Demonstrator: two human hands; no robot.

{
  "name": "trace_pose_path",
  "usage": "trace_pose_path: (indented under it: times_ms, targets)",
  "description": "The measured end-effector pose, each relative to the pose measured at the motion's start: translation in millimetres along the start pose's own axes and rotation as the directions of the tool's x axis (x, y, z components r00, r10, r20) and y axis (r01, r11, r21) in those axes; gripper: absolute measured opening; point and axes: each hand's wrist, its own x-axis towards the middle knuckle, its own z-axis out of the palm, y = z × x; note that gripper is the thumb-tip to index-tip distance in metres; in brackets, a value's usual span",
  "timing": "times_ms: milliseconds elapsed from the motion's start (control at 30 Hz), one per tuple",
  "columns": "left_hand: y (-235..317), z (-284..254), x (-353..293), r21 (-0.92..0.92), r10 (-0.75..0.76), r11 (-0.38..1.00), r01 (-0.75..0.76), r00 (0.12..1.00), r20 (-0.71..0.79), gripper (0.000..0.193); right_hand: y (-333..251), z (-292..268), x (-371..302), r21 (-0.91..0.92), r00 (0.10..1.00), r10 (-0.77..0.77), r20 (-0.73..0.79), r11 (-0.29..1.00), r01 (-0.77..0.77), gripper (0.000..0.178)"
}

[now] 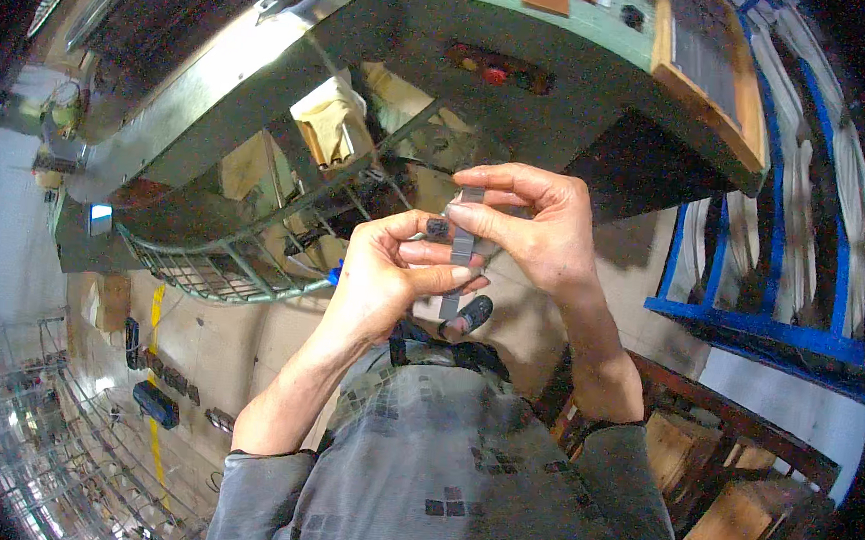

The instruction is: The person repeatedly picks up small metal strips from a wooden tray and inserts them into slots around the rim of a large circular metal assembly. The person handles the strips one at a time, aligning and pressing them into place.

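Observation:
Both my hands are raised in front of my chest, pinching one thin grey flat strip (464, 240) that stands upright between them. My right hand (541, 227) grips its upper part with thumb and fingers. My left hand (392, 272) holds the lower part, and a dark fingertip shows beside the strip. The strip's lower end pokes out below my fingers, just above a dark sandal toe (469, 315) on the floor.
A large green machine (369, 25) with a wire mesh guard (222, 270) stands ahead and to the left. A blue metal rack (760, 323) with white stacked material is at the right. A wooden bench (730, 461) sits at lower right, wire racks (39, 443) at lower left.

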Motion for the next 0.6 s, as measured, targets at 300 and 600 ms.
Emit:
trace_pose_path:
  times_ms: [300, 600]
  targets:
    - [-7, -124, -53, -0.006, 0.266, 0.964, -0.267, 0.961, -0.076, 0.036, 22, 134, 18, -0.194, 0.929, -0.347, 0.129, 0.91, 0.367, 0.026]
    - [5, -290, -117, -0.032, 0.173, 0.984, -0.177, 0.979, -0.108, 0.036, 61, 302, 51, 0.171, 0.986, -0.075, 0.151, 0.984, 0.049, 0.03]
